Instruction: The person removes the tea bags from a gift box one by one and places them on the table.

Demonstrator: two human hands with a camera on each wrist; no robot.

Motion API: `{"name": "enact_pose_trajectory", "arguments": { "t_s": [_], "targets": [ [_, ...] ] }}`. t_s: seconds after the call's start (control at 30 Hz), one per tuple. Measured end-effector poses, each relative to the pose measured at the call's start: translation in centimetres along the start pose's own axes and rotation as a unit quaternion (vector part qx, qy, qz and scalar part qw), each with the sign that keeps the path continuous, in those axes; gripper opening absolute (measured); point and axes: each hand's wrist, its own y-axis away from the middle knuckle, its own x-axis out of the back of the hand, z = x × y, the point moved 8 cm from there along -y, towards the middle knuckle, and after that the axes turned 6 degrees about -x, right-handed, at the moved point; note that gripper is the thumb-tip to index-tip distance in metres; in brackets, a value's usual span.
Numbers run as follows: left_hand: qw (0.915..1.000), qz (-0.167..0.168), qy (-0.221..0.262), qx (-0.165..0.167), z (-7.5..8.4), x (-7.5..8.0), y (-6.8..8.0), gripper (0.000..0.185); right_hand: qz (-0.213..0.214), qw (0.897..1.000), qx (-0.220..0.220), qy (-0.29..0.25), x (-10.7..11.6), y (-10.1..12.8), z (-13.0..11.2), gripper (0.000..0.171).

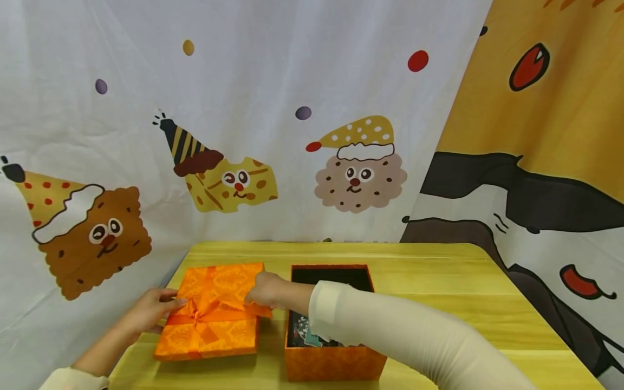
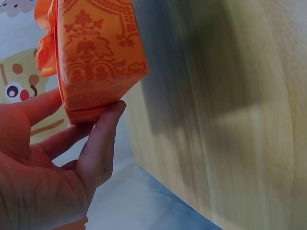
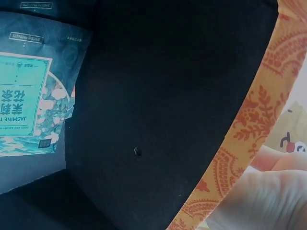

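Observation:
An orange patterned box lid (image 1: 229,287) with an orange ribbon bow (image 1: 197,311) is held over the left part of the table, its shadow falling on the wood. My left hand (image 1: 155,310) grips the lid's left edge, fingers on top and thumb at the underside in the left wrist view. At the lid's right edge, my right hand (image 1: 267,288) holds on with curled fingers. Beside it stands the open orange box (image 1: 336,363), black inside, partly hidden under my right forearm. A dark, teal-labelled jasmine tea packet (image 3: 29,96) lies in the box.
The yellow wooden table (image 1: 439,287) extends right of the box. Behind it hangs a white curtain (image 1: 273,65) printed with cartoon biscuits and cheese, close to the table's back edge.

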Motion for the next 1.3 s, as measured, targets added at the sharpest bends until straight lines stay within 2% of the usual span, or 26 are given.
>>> {"name": "enact_pose_trajectory", "arguments": {
  "t_s": [0.07,0.3,0.57,0.73,0.93,1.3],
  "targets": [
    [1.0,0.007,0.001,-0.003,-0.1,-0.1,-0.1,0.075,-0.003,1.0,-0.005,0.001,-0.1,-0.1,0.1,0.019],
    [0.9999,0.009,-0.014,0.001,-0.9,-0.2,-0.5,0.075,-0.011,1.0,-0.015,-0.002,-0.4,-0.4,0.2,0.041],
    [0.9998,0.003,-0.014,0.011,-1.4,-0.5,-1.0,0.07,-0.019,1.0,-0.019,-0.01,-0.9,-0.9,0.5,0.044],
    [0.9998,0.01,-0.016,0.01,-1.6,-0.8,-1.4,0.066,-0.029,0.999,-0.03,-0.01,-1.2,-1.0,0.7,0.054],
    [0.9999,0.009,-0.003,-0.007,-1.6,-1.3,-1.5,0.059,-0.054,0.998,-0.04,-0.018,-1.7,-1.1,1.0,0.068],
    [0.9998,-0.004,0.011,0.017,-2.4,-1.9,-2.1,0.057,-0.076,0.995,-0.042,-0.038,-2.6,-1.3,1.2,0.075]
  ]
}}
